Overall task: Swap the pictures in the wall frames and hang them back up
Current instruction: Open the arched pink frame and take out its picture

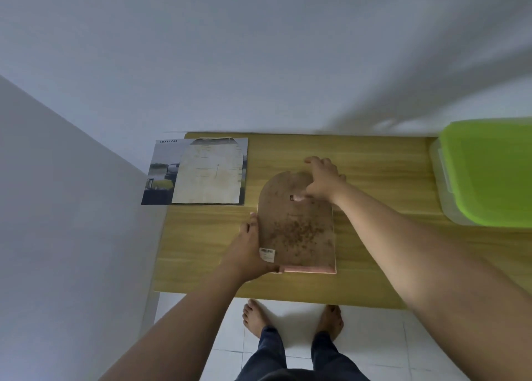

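Table (374,173) carries the frame (299,231) face down at its middle, two loose pictures (207,176) at the far left corner. Left hand (249,254) grips the frame's left edge and should brace it; right hand (322,179) pinches its arched top, which likely wants a gentle, even pull.

The picture (161,173) at the table's far left reads "SMART CAR".

One wide-angle head cam, pitched steeply down, close over the yellow wood-grain surface (374,164). Centred on the arched brown frame back (296,231); white wall (259,49) at 12 o'clock, bare feet (254,317) at 6 o'clock.
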